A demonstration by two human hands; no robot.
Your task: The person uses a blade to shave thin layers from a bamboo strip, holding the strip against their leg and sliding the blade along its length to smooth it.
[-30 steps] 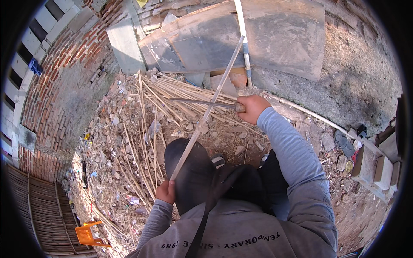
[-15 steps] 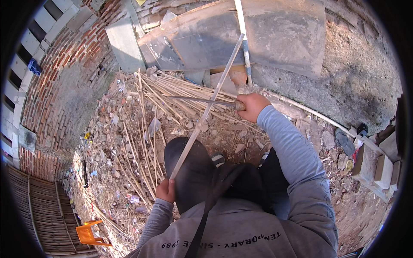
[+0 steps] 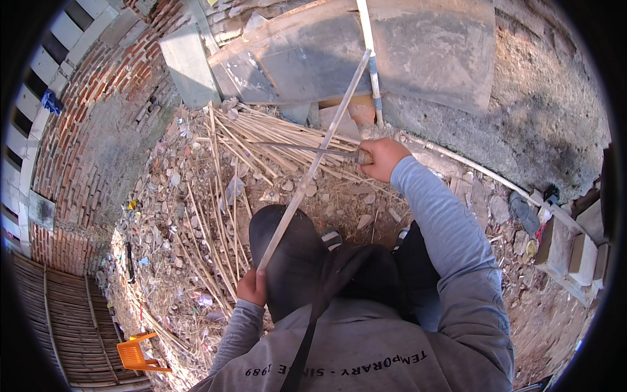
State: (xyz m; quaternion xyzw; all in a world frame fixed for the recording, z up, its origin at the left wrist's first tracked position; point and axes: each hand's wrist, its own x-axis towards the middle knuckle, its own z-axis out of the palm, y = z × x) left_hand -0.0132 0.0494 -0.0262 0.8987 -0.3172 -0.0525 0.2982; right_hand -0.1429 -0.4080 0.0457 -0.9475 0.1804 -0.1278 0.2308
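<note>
A long pale strip, seemingly bamboo (image 3: pixel 302 191), slants from beside my knee up and away to the right. Its near end is gripped in my left hand (image 3: pixel 251 287), close to my left thigh. My right hand (image 3: pixel 385 159) is closed round the wooden handle of a long-bladed knife (image 3: pixel 307 149). The blade points left and crosses the strip around its middle; whether its edge bites in cannot be made out. Beyond the blade lies a pile of similar strips (image 3: pixel 261 130) on the ground.
More thin strips (image 3: pixel 208 242) lie on rubble at my left. A grey sheet panel (image 3: pixel 431 59) and a white pole (image 3: pixel 363 26) lean at the back. An orange plastic chair (image 3: pixel 134 355) stands at lower left, a brick wall (image 3: pixel 85 124) beyond. Concrete blocks (image 3: pixel 581 261) are at right.
Very little differs. The strip's far end and the knife have shifted a few pixels upward, and both hands keep their grip.
</note>
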